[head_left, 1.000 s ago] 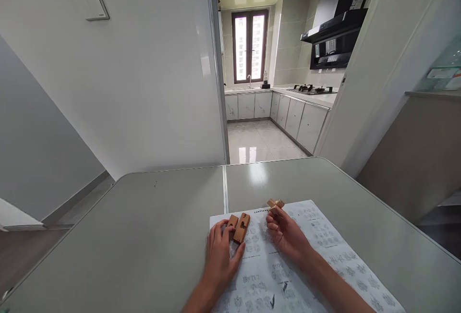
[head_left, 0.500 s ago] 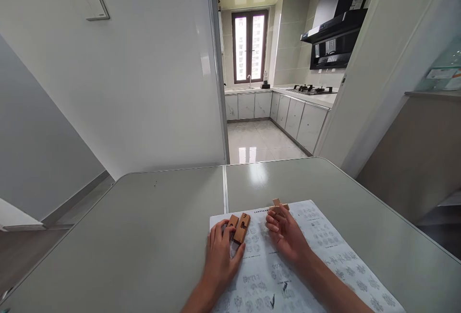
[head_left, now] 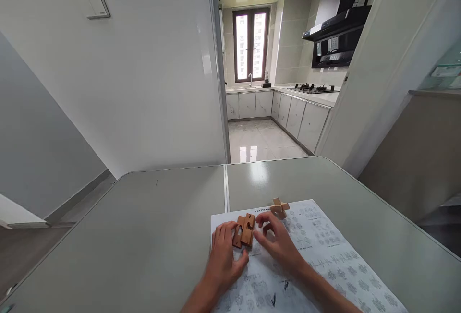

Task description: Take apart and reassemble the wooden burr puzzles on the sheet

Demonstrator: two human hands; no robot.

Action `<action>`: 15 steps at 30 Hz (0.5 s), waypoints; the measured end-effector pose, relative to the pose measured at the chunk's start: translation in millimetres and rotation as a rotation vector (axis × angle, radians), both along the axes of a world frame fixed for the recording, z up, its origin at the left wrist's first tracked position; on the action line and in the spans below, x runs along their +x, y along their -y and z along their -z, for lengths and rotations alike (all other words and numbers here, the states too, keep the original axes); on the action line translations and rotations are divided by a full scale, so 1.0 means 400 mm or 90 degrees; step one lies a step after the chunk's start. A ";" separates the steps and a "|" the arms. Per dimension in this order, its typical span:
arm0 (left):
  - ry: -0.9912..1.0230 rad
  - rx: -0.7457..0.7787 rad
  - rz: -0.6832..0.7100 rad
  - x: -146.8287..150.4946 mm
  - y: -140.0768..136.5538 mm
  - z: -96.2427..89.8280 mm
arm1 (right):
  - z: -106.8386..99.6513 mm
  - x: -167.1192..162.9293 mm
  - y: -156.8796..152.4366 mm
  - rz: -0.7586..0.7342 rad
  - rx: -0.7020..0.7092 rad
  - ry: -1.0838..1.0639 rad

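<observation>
Two brown wooden puzzle blocks with cut-out slots lie side by side on the printed sheet (head_left: pixel 259 284): the left block (head_left: pixel 236 240) and the right block (head_left: pixel 248 231). My left hand (head_left: pixel 224 258) curves around the left side of the pair, its fingertips at the left block's edge and the thumb spread below. On the other side, my right hand (head_left: pixel 279 243) has its fingers apart and bent, with the tips close to the right block's edge. Whether they touch it I cannot tell. Just beyond my right hand stands a light wooden cross-shaped puzzle (head_left: pixel 279 207).
The sheet carries small printed diagrams and lies on a grey-green table (head_left: pixel 173 236) with a pale seam (head_left: pixel 226 188). Past the table's far edge a doorway opens to a kitchen with white cabinets (head_left: pixel 247 105). A white wall (head_left: pixel 154 73) rises at the left.
My right hand has moved left and nearer, away from the cross-shaped puzzle and up to the blocks. The blocks have shifted slightly right and now sit closer together.
</observation>
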State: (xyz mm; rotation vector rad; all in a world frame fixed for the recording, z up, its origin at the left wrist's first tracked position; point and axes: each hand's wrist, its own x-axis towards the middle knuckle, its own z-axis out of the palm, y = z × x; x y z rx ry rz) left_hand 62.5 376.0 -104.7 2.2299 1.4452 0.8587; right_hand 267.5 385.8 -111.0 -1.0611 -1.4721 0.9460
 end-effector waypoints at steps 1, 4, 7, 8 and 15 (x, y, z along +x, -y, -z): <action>0.001 0.001 -0.004 0.001 0.000 0.000 | 0.002 -0.003 0.005 0.004 0.043 0.066; -0.008 0.018 -0.032 -0.001 -0.003 0.007 | 0.013 -0.012 0.016 -0.008 0.107 0.204; -0.028 0.054 -0.067 -0.006 -0.011 0.023 | 0.027 -0.017 0.019 -0.021 0.096 0.269; -0.035 0.064 -0.081 -0.008 -0.013 0.029 | 0.032 -0.018 0.017 -0.021 0.086 0.282; -0.085 0.090 -0.155 -0.018 -0.026 0.046 | 0.043 -0.012 0.005 -0.008 0.081 0.316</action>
